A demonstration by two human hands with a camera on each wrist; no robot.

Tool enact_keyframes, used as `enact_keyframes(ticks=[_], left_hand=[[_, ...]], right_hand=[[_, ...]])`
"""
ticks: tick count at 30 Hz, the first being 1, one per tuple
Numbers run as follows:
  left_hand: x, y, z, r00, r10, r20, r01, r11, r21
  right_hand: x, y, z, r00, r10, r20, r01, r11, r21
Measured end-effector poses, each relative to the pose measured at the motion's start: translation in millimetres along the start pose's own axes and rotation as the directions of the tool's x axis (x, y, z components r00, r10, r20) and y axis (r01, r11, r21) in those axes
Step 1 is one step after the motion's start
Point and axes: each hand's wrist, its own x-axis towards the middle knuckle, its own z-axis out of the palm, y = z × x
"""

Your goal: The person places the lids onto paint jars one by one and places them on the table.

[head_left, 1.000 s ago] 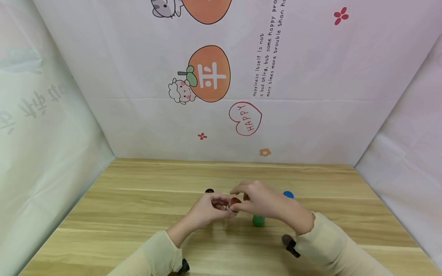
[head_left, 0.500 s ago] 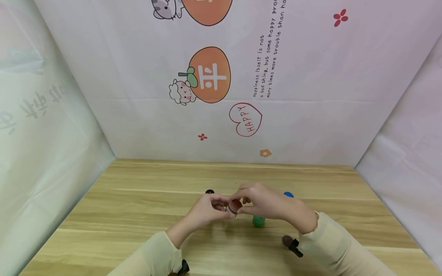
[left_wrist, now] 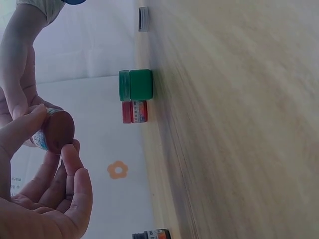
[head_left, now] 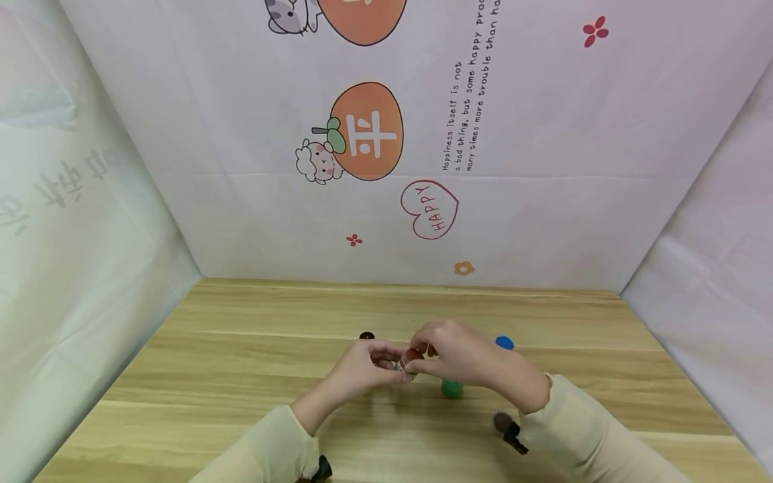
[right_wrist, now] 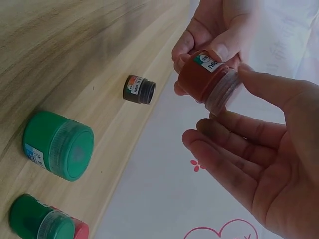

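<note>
A small paint jar (right_wrist: 199, 79), reddish brown with a white and green label, is held tilted in the air above the table. My left hand (head_left: 361, 367) grips its body between thumb and fingers. Over its clear ridged lid (right_wrist: 223, 93) is my right hand (head_left: 461, 352), with thumb and a fingertip pinching the lid from opposite sides in the right wrist view. The other right fingers reach out below the lid. In the left wrist view the jar's round brown base (left_wrist: 62, 130) faces the camera.
On the wooden table (head_left: 241, 376) stand a black jar (right_wrist: 138, 89) with its threaded neck bare, a large green jar (right_wrist: 57, 144), a smaller green jar (right_wrist: 35, 216) and a red jar (left_wrist: 134, 112). A blue disc (head_left: 504, 343) lies behind my right wrist. White printed sheets wall the table.
My right fingers, lifted off the jar a second ago, have come down to the lid and turned with it. My left hand stays in place with the jar.
</note>
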Motion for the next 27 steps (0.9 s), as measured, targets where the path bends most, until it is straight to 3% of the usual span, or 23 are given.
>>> enact_keyframes(ticks=[8,13,17,22,27], left_hand=[[-1.1,1.6,1.9,1.0,-0.008,0.01,0.008,1.0,-0.008],[-2.0,1.9,0.9,1.0,-0.017,0.006,0.017,1.0,0.002],[-2.5,4.4,-0.2,1.0,-0.014,-0.01,0.014,1.0,0.008],[-2.6,6.6,0.2,1.0,-0.012,-0.004,0.012,1.0,0.008],[-2.4,6.4,2.6,1.0,-0.005,0.01,0.005,1.0,-0.005]], right_hand=[[0,1,3,0.999,0.051,0.0,-0.051,0.998,-0.042],[-3,4,-1,1.0,0.011,0.014,-0.011,1.0,0.001],[-6,8,-5,0.991,-0.132,0.003,0.132,0.991,0.024],[-5,11,-6,0.937,-0.347,-0.032,0.348,0.937,0.026],[-4,12,-3,0.912,-0.407,-0.043,0.409,0.91,0.065]])
